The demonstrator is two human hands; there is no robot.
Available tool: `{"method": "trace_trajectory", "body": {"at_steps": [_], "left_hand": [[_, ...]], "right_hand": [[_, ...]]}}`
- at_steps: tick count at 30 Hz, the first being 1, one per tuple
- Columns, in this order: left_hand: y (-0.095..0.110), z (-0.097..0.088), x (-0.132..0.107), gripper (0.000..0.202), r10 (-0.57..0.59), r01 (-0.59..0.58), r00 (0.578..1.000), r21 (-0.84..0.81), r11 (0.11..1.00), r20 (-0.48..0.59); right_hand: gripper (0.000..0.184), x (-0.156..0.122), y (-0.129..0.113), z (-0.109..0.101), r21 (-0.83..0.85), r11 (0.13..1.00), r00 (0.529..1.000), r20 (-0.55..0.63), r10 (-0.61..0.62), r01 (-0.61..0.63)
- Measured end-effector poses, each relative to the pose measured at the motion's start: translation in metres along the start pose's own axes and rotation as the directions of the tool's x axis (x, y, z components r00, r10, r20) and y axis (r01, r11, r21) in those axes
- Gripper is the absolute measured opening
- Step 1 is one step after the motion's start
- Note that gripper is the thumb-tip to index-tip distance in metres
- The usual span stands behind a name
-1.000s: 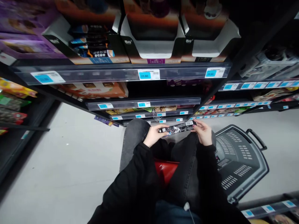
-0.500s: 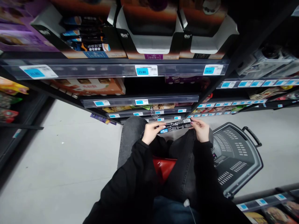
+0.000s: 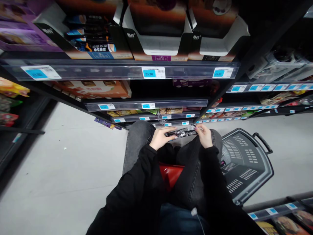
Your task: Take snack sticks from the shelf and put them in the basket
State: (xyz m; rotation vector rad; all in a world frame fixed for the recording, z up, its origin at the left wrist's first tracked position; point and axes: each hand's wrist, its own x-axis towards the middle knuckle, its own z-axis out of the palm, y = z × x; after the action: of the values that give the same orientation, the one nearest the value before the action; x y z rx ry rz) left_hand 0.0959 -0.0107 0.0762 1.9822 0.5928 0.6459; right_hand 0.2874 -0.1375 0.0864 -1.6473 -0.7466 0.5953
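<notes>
The 2 hands are apart from each other, each pinching an end of the same slim black packet (image 3: pixel 182 132): the left hand (image 3: pixel 159 138) at its left end, the right hand (image 3: pixel 204 135) at its right. The packet is long, flat and narrow, its wrapper glossy with crinkled white highlights and pale print, and it is held level with the knees, in front of the low shelves. The sleeves (image 3: pixel 132 189) are soft, matt black cloth; the jeans (image 3: pixel 139 138) are faded grey denim with a stitched seam. A shiny, smooth red object (image 3: pixel 171 176) shows between the thighs.

On the right, a grey plastic basket (image 3: pixel 246 160) with rows of slots and a looped handle stands on the pale, smooth floor (image 3: pixel 68 163), which bears a few specks.

Ahead, a dark shelf (image 3: pixel 80 70) has a clear plastic front strip with 3 price tags (image 3: pixel 153 73), 1 reading 23.80. Above it are 3 cut-open cardboard boxes (image 3: pixel 158 45); the left 1 holds black-and-blue sticks (image 3: pixel 90 40). Below lies an orange carton (image 3: pixel 97 89).
</notes>
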Motion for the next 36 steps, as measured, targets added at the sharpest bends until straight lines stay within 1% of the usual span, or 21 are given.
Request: {"method": "trace_trajectory", "body": {"at_steps": [2,3,6,11,14,16,20,26,29,31,32,33,34,35,36], "left_hand": [[0.001,0.003,0.000,0.038,0.010,-0.010,1.000,0.013,1.000,0.007],[0.001,0.005,0.000,0.037,0.034,-0.034,0.999,0.014,0.999,0.014],[0.000,0.010,-0.001,0.034,0.149,-0.150,0.988,0.034,0.988,0.037],[-0.001,0.013,-0.003,0.020,0.272,-0.272,0.962,0.093,0.958,0.010],[0.000,0.015,-0.004,0.019,0.331,-0.327,0.944,0.140,0.935,-0.005],[0.001,0.016,-0.005,0.020,0.337,-0.331,0.941,0.171,0.928,-0.008],[0.002,0.019,-0.005,0.021,0.283,-0.277,0.959,0.188,0.942,-0.005],[0.007,0.019,-0.005,0.022,0.194,-0.198,0.980,0.210,0.957,0.041],[0.008,0.019,-0.005,0.024,0.123,-0.127,0.992,0.148,0.981,0.031],[0.007,0.019,-0.004,0.023,0.029,-0.030,0.999,0.069,0.997,0.022],[0.006,0.019,-0.003,0.025,-0.039,0.038,0.999,0.022,0.999,0.025],[0.005,0.018,-0.003,0.032,-0.113,0.114,0.993,-0.029,0.993,0.042],[0.004,0.018,-0.002,0.039,-0.183,0.190,0.979,-0.081,0.978,0.085],[0.003,0.017,-0.001,0.044,-0.238,0.258,0.959,-0.128,0.958,0.154],[0.002,0.016,0.000,0.044,-0.269,0.311,0.932,-0.159,0.937,0.242]], "right_hand": [[0.025,-0.001,0.003,0.006,-0.014,1.000,0.998,0.067,-0.022,0.023],[0.024,-0.001,0.005,0.009,-0.019,0.999,0.995,0.093,-0.029,0.030],[0.024,-0.001,0.011,0.015,-0.029,0.999,0.989,0.143,-0.032,0.036],[0.024,0.000,0.019,0.015,-0.039,0.999,0.986,0.164,-0.031,0.037],[0.025,0.000,0.019,0.014,-0.043,0.998,0.986,0.166,-0.027,0.035],[0.025,-0.001,0.017,0.015,-0.040,0.999,0.987,0.161,-0.026,0.033],[0.026,-0.003,0.011,0.018,-0.029,0.999,0.989,0.145,-0.030,0.034],[0.024,-0.004,0.006,0.019,-0.022,0.999,0.989,0.137,-0.045,0.049],[0.024,-0.004,0.005,0.018,-0.010,0.998,0.988,0.143,-0.056,0.058],[0.024,-0.004,0.004,0.016,0.007,0.998,0.986,0.158,-0.059,0.059],[0.025,-0.004,0.003,0.015,0.017,0.998,0.984,0.166,-0.059,0.057],[0.025,-0.004,0.003,0.015,0.028,0.998,0.983,0.176,-0.059,0.055],[0.025,-0.004,0.003,0.014,0.040,0.998,0.981,0.186,-0.058,0.051],[0.025,-0.003,0.003,0.014,0.053,0.998,0.980,0.193,-0.056,0.046],[0.024,-0.003,0.003,0.013,0.065,0.997,0.979,0.196,-0.054,0.042]]}}
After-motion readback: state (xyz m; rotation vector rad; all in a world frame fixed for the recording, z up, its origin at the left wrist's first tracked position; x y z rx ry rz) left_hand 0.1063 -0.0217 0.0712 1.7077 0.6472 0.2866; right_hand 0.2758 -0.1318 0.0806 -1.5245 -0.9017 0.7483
